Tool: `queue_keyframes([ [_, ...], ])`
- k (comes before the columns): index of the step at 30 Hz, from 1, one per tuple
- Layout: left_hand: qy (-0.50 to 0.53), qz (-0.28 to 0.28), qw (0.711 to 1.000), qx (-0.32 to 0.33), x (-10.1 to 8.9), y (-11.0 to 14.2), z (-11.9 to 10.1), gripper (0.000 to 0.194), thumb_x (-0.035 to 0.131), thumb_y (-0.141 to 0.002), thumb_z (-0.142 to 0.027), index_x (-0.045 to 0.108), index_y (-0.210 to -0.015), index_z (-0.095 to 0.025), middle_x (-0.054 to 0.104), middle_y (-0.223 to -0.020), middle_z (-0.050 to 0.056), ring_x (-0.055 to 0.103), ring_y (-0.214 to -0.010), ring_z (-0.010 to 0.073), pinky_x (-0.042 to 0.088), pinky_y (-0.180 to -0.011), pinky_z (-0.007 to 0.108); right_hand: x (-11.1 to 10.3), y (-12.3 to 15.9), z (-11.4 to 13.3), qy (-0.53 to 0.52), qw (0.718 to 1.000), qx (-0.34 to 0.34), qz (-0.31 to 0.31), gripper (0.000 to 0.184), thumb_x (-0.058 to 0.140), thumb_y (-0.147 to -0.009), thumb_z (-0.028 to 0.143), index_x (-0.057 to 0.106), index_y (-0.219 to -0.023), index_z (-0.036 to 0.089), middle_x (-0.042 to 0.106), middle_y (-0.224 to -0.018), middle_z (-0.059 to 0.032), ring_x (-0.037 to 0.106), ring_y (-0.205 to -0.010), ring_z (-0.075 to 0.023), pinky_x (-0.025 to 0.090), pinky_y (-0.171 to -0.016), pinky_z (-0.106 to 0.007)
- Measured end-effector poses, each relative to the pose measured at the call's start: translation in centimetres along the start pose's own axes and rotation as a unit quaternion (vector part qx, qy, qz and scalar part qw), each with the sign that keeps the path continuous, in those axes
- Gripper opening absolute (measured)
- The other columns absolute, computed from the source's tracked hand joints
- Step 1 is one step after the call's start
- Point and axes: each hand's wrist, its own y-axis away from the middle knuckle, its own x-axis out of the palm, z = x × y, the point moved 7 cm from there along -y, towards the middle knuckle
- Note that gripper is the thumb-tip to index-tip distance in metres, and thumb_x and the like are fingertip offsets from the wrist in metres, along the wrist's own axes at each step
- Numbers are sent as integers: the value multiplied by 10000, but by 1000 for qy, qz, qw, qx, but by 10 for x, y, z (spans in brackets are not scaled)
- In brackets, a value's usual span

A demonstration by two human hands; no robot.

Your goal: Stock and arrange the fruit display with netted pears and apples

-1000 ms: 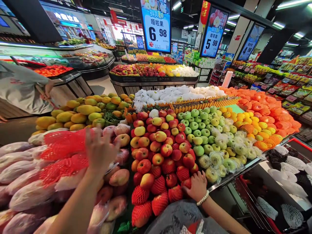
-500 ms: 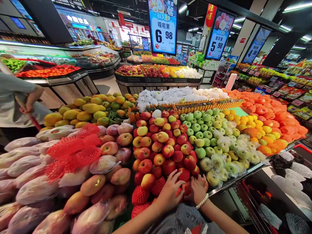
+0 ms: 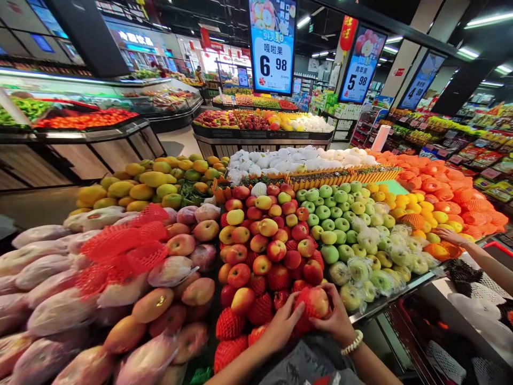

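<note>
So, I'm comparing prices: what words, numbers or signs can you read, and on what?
"嘎啦果 6.98": large middle screen
"青苹果 5.98": next screen rightward
"4.98": far-right screen, characters above unclear
"旺旺": red lantern
Small print, wall sign, distant screen, shelf tags: too small or blurred.

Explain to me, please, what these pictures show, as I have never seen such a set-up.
There is no robot: one camera, worn on a person's head, takes every picture, looking forward and down. At the bottom, the person's left hand and right hand hold an apple with red foam netting. The display before them bears red-and-yellow apples, green apples and, to the left, wrapped fruit with red nets on top. Another person's hand reaches in at right.
</note>
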Motion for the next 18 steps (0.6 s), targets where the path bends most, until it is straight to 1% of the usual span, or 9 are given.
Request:
queue_keyframes([
  [2, 67, 14, 997, -25, 8, -7, 6, 700, 477, -955, -683, 555, -1463, -209, 628, -1490, 123, 579, -1373, 298, 442, -1189, 461, 7, 2, 1, -116, 993, 16, 1, 796, 973, -572, 457, 550, -1223, 279, 673, -1217, -63, 659, -1151, -284, 531, -1043, -432],
  [4, 81, 3, 996, -23, 6, -12, 4, 737, 535, -905, -727, 619, -1401, -188, 677, -1413, 133, 622, -1296, 314, 492, -1122, 450, 14, 2, -1, -179, 983, 45, 13, 841, 993, -549, 513, 571, -1237, 280, 679, -1255, -78, 660, -1183, -306, 529, -1062, -456],
  [7, 26, 5, 1000, -3, -7, -11, -8, 633, 652, -823, -714, 779, -1064, -143, 785, -1098, 127, 691, -1063, 324, 554, -965, 424, 16, 1, -12, -221, 971, 83, 20, 858, 992, -506, 602, 623, -1204, 267, 698, -1249, -95, 669, -1176, -339, 530, -1064, -501],
  [9, -12, 12, 1000, 0, -21, -6, -16, 545, 671, -823, -667, 791, -887, -139, 789, -914, 99, 697, -893, 286, 567, -837, 380, 12, 1, -23, -232, 967, 101, 13, 858, 985, -492, 630, 627, -1184, 270, 709, -1208, -86, 689, -1118, -333, 558, -1015, -504],
  [10, -25, -4, 1000, 4, -32, -4, -20, 520, 671, -825, -647, 787, -854, -142, 786, -877, 90, 692, -845, 269, 563, -791, 358, 11, 1, -27, -227, 968, 106, 9, 852, 980, -498, 634, 621, -1181, 273, 710, -1196, -81, 697, -1093, -326, 570, -989, -498],
  [12, -45, -86, 995, 25, -64, 4, -31, 500, 672, -815, -635, 782, -863, -150, 790, -881, 86, 690, -825, 254, 560, -759, 338, 7, 1, -31, -176, 980, 94, -1, 817, 974, -529, 607, 612, -1181, 271, 708, -1194, -79, 700, -1076, -313, 579, -970, -485],
  [14, -65, -210, 974, 53, -106, 16, -43, 512, 657, -806, -650, 772, -900, -161, 791, -902, 86, 694, -831, 253, 572, -775, 347, 7, 2, -26, -65, 997, 46, 2, 782, 980, -546, 526, 623, -1189, 258, 707, -1206, -84, 691, -1100, -312, 564, -1001, -483],
  [16, -104, -335, 934, 76, -154, 36, -57, 524, 613, -827, -659, 756, -957, -172, 779, -904, 75, 696, -825, 253, 588, -803, 374, 10, 5, -14, 52, 998, -22, 30, 760, 977, -550, 449, 643, -1202, 246, 714, -1207, -87, 687, -1110, -311, 549, -1030, -479],
  [18, -172, -443, 876, 82, -204, 61, -77, 521, 574, -857, -632, 733, -1057, -178, 769, -931, 66, 703, -844, 265, 600, -850, 416, 11, 8, -6, 129, 988, -70, 56, 713, 944, -594, 416, 649, -1219, 241, 722, -1208, -92, 693, -1104, -308, 553, -1027, -470],
])
